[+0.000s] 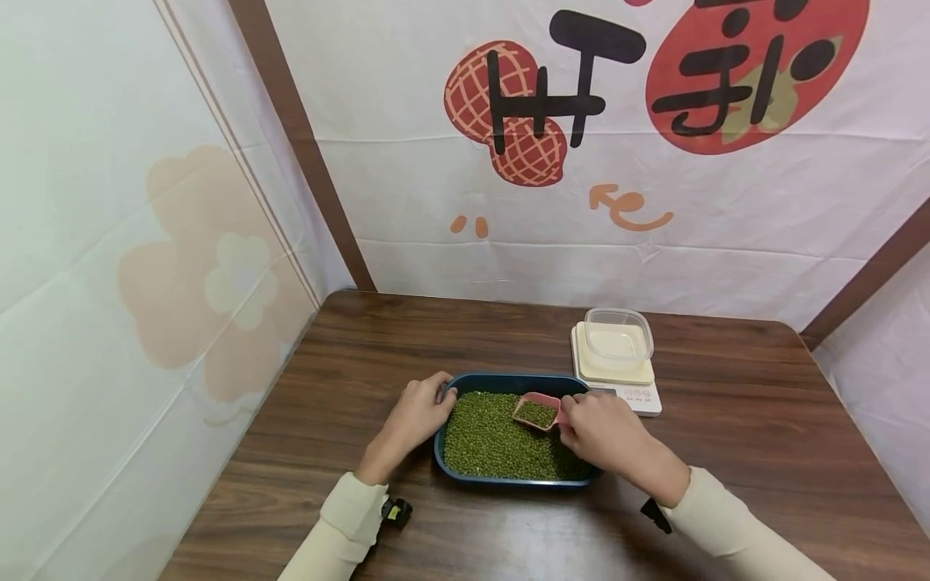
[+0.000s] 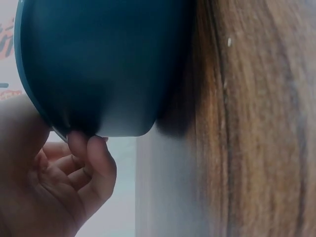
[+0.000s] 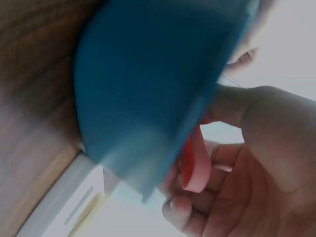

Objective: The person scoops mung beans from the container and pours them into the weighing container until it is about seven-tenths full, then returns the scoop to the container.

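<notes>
A dark blue tub (image 1: 514,482) full of small green beans (image 1: 487,440) stands on the table. My left hand (image 1: 419,411) pinches its left rim between thumb and fingers; the left wrist view shows the fingertips (image 2: 101,158) against the outer wall (image 2: 103,69). My right hand (image 1: 606,428) grips the handle of a pink scoop (image 1: 538,398) over the tub's right part, and green beans lie in the scoop's bowl. In the right wrist view the pink handle (image 3: 196,168) shows between thumb and fingers, beside the tub's rim.
Behind the tub's right end stands a white kitchen scale (image 1: 643,397), bearing a clear plastic container (image 1: 619,349). The wooden table (image 1: 349,347) backs onto a printed cloth (image 1: 407,186), with another cloth (image 1: 109,282) along the left.
</notes>
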Demonstrator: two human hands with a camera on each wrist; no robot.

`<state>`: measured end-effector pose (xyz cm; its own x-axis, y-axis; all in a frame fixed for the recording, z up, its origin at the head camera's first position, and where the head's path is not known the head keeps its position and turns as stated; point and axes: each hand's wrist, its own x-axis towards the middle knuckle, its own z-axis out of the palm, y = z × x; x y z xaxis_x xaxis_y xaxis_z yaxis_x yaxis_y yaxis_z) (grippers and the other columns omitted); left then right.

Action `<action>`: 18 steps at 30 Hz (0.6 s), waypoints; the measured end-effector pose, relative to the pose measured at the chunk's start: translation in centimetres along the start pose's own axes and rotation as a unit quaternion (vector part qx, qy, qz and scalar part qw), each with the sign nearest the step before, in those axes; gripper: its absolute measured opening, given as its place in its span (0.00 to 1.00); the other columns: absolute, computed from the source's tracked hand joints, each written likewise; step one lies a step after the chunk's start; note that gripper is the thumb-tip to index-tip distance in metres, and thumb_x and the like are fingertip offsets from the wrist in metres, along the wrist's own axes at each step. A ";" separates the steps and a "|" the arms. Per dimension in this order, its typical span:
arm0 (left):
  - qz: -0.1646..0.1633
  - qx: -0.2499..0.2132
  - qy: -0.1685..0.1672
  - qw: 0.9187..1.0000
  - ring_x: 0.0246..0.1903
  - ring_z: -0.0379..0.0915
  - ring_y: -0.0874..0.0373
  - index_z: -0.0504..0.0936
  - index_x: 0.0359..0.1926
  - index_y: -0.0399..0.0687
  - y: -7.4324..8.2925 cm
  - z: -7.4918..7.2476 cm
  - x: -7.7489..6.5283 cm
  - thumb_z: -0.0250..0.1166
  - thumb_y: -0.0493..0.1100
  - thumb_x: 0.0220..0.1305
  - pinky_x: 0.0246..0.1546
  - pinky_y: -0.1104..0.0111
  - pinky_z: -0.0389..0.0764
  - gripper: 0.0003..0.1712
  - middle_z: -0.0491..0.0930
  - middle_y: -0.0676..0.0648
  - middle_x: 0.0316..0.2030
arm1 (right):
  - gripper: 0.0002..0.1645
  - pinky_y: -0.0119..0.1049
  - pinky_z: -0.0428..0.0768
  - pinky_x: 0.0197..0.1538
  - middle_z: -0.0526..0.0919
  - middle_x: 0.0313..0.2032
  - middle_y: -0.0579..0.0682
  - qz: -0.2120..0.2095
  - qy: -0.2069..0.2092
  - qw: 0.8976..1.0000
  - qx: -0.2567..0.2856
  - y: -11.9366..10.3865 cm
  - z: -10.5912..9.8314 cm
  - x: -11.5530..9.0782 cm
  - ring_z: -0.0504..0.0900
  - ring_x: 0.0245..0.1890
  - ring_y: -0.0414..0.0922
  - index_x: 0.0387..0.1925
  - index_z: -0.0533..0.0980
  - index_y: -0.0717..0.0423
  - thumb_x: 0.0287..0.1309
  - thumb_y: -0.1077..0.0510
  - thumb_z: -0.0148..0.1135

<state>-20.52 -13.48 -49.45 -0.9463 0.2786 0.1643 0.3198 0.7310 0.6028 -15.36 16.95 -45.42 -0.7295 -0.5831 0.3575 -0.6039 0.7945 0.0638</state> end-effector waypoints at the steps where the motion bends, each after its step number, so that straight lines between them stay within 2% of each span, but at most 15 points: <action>1: -0.001 0.003 -0.003 1.000 0.09 0.56 0.63 0.79 0.51 0.45 0.0 0.0 0.0 0.56 0.43 0.70 0.14 0.72 0.62 0.13 0.67 0.53 0.13 | 0.14 0.39 0.71 0.15 0.65 0.14 0.42 0.000 -0.009 1.000 0.009 0.1 -0.3 0.0 0.68 0.14 0.41 0.19 0.66 0.50 0.48 0.58 0.64; 6: -0.016 0.005 -0.014 1.000 0.09 0.57 0.63 0.78 0.53 0.46 0.3 -0.3 -0.2 0.55 0.43 0.70 0.14 0.71 0.63 0.14 0.66 0.53 0.12 | 0.09 0.36 0.71 0.16 0.69 0.20 0.40 0.005 -0.064 0.997 0.048 0.9 -1.2 0.1 0.71 0.17 0.39 0.27 0.69 0.51 0.53 0.58 0.63; 10: -0.024 -0.007 -0.011 1.000 0.09 0.57 0.63 0.77 0.51 0.46 0.4 -0.4 -0.1 0.55 0.43 0.70 0.14 0.71 0.63 0.13 0.66 0.53 0.12 | 0.08 0.36 0.70 0.17 0.71 0.24 0.39 0.009 -0.090 0.995 0.052 1.6 -1.7 0.0 0.70 0.19 0.38 0.29 0.70 0.48 0.55 0.57 0.62; 15: -0.035 -0.023 -0.014 0.999 0.08 0.54 0.63 0.71 0.44 0.45 0.3 -0.4 -0.3 0.55 0.44 0.70 0.12 0.73 0.59 0.07 0.61 0.54 0.12 | 0.11 0.34 0.63 0.16 0.66 0.22 0.38 -0.010 -0.085 0.996 0.039 2.6 -2.2 -0.1 0.63 0.16 0.38 0.26 0.68 0.46 0.57 0.54 0.62; 18: -0.047 -0.042 -0.027 0.998 0.06 0.59 0.63 0.68 0.38 0.45 0.3 -0.4 -0.4 0.55 0.45 0.71 0.10 0.73 0.63 0.08 0.62 0.54 0.11 | 0.13 0.36 0.65 0.16 0.67 0.22 0.39 -0.026 -0.071 0.997 0.023 3.2 -2.7 -0.1 0.64 0.16 0.38 0.25 0.68 0.46 0.58 0.53 0.63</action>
<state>-20.03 -13.61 -48.98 -0.9671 0.2463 0.0633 0.2229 0.7009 0.6776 -16.36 20.05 -42.78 -0.7331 -0.6436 0.2199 -0.6534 0.7562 0.0350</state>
